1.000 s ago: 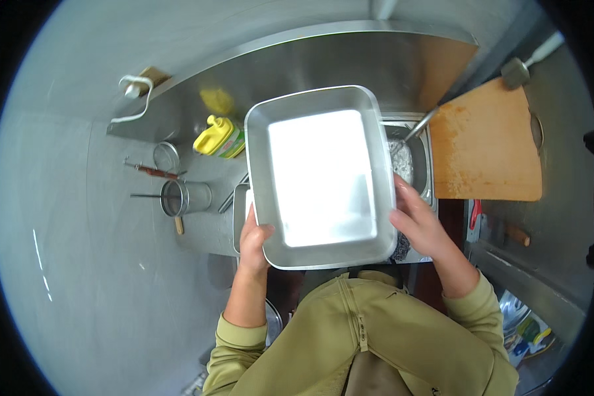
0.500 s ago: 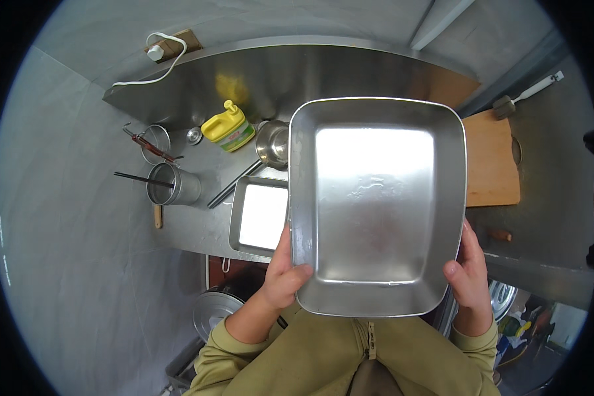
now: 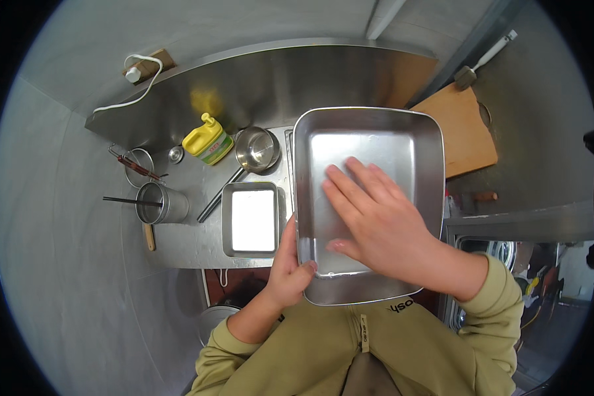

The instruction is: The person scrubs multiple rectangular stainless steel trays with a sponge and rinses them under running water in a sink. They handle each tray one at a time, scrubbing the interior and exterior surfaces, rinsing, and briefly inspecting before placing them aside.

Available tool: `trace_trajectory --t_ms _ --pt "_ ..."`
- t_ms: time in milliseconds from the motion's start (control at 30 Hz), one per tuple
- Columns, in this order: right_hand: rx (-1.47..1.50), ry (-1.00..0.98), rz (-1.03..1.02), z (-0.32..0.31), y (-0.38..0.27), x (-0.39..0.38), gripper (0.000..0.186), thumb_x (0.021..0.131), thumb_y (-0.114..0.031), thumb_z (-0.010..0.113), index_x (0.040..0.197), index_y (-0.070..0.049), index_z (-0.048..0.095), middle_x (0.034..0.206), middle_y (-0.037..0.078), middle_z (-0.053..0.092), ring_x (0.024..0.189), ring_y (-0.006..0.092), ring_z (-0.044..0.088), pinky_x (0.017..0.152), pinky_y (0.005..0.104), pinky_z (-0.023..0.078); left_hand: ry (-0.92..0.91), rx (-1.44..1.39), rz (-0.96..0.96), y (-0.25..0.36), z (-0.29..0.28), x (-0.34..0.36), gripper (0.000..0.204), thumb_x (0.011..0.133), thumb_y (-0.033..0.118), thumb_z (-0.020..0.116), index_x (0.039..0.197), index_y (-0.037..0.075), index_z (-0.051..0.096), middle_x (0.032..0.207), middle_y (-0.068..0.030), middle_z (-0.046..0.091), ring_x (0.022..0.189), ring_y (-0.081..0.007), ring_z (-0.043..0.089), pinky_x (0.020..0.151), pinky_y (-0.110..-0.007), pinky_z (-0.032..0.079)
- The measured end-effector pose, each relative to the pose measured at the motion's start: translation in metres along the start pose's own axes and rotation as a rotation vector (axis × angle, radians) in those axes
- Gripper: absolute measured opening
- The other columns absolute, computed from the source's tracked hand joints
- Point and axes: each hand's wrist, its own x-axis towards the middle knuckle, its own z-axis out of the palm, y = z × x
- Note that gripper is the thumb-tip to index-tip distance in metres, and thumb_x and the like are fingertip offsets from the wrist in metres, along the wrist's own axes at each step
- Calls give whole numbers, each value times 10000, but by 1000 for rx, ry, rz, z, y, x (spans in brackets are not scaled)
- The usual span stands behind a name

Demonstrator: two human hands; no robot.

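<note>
A large rectangular steel pan [image 3: 369, 290] is held up in front of me, tilted toward me, with some drops of water on its inside. My left hand [image 3: 290, 264] grips its left wall near the lower corner, thumb over the rim. My right hand [image 3: 373, 214] lies flat with fingers apart on the pan's inner bottom, or just over it; contact is hard to tell. Behind and left of the pan, a smaller steel tray [image 3: 251, 221] sits on the steel counter [image 3: 204, 244].
A saucepan [image 3: 254, 150], yellow jug [image 3: 208, 142], steel container with rod [image 3: 171, 204] and strainer [image 3: 138, 158] stand left. A wooden cutting board [image 3: 462, 132] and long-handled tool [image 3: 475, 69] are at right. A socket with white cable [image 3: 133, 74] is on the back wall.
My right hand has left the pan's right edge and moved onto its inside, fingers now spread. The pan moved rightward and down, then slightly back up. My left hand still grips it.
</note>
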Motion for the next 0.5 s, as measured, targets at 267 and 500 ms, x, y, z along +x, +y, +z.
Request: trace_trajectory --t_ms 267,500 --pt "-32 36 -68 4 -2 -1 837 666 -388 812 1342 8 520 1457 141 444 1346 362 401 1091 470 377 25 112 160 0 13 -8 911 725 46 504 1521 -77 79 1543 -182 242 1447 -265 225 1184 -383 148" --pt "-35 7 -63 -4 -8 -4 748 733 -400 768 1318 5 539 1419 163 477 1320 349 441 1106 462 356 -14 158 226 1 16 -13 884 757 53 507 1521 -72 83 1541 -178 249 1435 -262 254 1176 -391 188"
